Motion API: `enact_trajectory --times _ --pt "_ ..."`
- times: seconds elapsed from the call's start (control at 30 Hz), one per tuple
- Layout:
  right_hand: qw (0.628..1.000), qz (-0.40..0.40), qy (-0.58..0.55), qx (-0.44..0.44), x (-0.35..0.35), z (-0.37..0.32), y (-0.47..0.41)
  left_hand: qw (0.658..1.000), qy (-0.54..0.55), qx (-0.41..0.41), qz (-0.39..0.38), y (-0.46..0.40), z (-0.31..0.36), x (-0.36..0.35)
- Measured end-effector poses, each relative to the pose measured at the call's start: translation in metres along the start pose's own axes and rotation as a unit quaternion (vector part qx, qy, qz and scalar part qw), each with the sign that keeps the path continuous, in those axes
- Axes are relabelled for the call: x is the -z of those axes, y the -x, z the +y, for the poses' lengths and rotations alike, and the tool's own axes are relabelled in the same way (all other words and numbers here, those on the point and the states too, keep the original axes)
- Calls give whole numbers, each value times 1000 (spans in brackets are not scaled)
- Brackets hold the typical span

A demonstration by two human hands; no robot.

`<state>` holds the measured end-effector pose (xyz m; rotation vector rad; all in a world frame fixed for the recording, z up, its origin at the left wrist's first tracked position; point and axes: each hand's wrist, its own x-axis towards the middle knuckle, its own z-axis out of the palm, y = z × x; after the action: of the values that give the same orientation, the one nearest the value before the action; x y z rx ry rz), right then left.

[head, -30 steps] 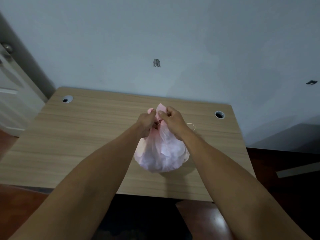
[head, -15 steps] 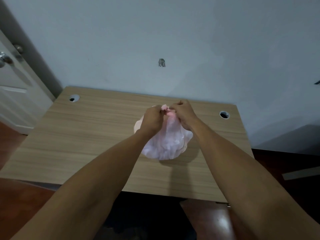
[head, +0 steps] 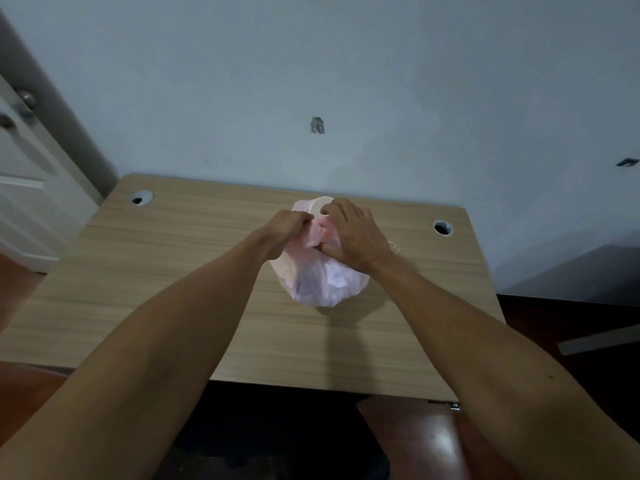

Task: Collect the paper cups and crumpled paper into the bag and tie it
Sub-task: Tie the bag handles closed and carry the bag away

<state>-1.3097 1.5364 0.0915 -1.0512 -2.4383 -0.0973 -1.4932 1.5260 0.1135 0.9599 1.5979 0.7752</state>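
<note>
Since prev frame bag (head: 320,278) tipped, cup (head: 320,205) rim now showing at top. L hand (head: 284,230) & R hand (head: 353,237) both pinch bag's gathered mouth, on desk (head: 173,271).

Pale blue wall (head: 381,64); wooden desk (head: 173,271), two grommet holes; white door (head: 20,174) left; reddish floor (head: 433,445).

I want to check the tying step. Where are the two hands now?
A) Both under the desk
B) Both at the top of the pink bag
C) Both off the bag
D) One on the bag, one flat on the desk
B: the left hand and right hand both grip the bag at its gathered top.
</note>
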Motion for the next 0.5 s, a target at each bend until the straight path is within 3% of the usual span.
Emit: enact_trajectory --times 0.13,0.27,0.43,0.5 --pt "993 31 98 56 -1 4 1 1000 -2 0 -22 -2 -4 -3" --pt "993 15 100 69 -3 1 5 999 8 15 -40 0 -9 -1" --pt "989 -119 79 25 -14 7 8 998 14 41 -50 0 -15 -2" --pt "988 -137 55 -34 -16 8 10 999 17 44 -23 -3 -20 -4"
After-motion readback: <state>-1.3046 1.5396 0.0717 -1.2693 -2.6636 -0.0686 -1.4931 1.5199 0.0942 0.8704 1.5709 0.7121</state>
